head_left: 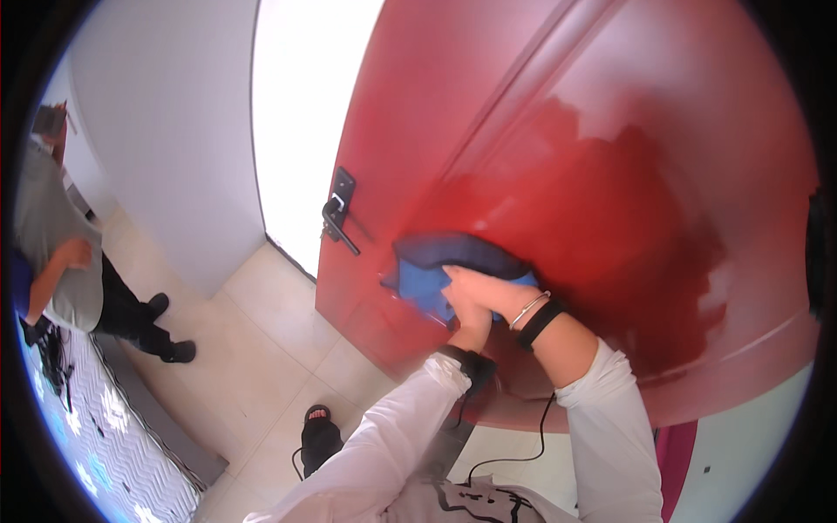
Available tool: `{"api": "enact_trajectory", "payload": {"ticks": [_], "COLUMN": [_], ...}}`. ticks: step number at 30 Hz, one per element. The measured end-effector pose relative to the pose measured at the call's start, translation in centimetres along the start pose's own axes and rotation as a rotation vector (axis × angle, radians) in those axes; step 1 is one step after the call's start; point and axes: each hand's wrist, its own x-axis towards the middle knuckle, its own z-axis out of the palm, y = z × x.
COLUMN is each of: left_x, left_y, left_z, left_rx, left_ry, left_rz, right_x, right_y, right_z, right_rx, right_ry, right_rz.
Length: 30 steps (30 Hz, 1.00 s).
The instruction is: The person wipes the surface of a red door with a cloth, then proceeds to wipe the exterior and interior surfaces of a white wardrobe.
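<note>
A blue cloth (pixel 423 289) with a darker blue upper part lies bunched against the red door (pixel 418 139), below and right of the black door handle (pixel 338 212). My left hand (pixel 469 307) and my right hand (pixel 488 288) are close together on the cloth, overlapping each other. Both hands look closed on it, though their fingers are partly hidden. A black band is on my left wrist; my right wrist has a thin bangle and a black band. A deeper, glossier red patch spreads over the door's middle, above and right of my hands.
To the left, a person (pixel 65 261) in a grey top and dark trousers stands near a patterned mattress (pixel 113 444). A white-grey wall panel (pixel 166 131) stands beyond the door's handle edge. Black cable (pixel 514 458) hangs near my body above the tiled floor (pixel 253 375).
</note>
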Motion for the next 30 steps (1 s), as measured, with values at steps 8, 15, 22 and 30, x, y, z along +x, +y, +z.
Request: {"api": "enact_trajectory", "payload": {"ticks": [8, 15, 22, 30], "left_x": [1.8, -3.9, -1.9, 0.4], "left_y": [11.3, -4.1, 3.9, 13.4], "left_z": [-0.9, -5.1, -4.9, -0.6], "left_rx": [0.024, 0.835, 0.013, 0.206], "left_ry": [-0.045, -0.603, -0.629, -0.611], "left_rz": [0.678, 0.535, 0.951, 1.375], "right_x": [-11.3, -10.3, -13.1, -16.0], "right_y": [-6.9, 2.0, 4.7, 3.8], "right_z": [-5.0, 4.0, 5.2, 1.5], "right_rx": [0.342, 0.229, 0.378, -0.636], "right_ry": [0.548, 0.572, 0.715, 1.439], "right_rz": [-0.295, -0.003, -0.09, -0.212]}}
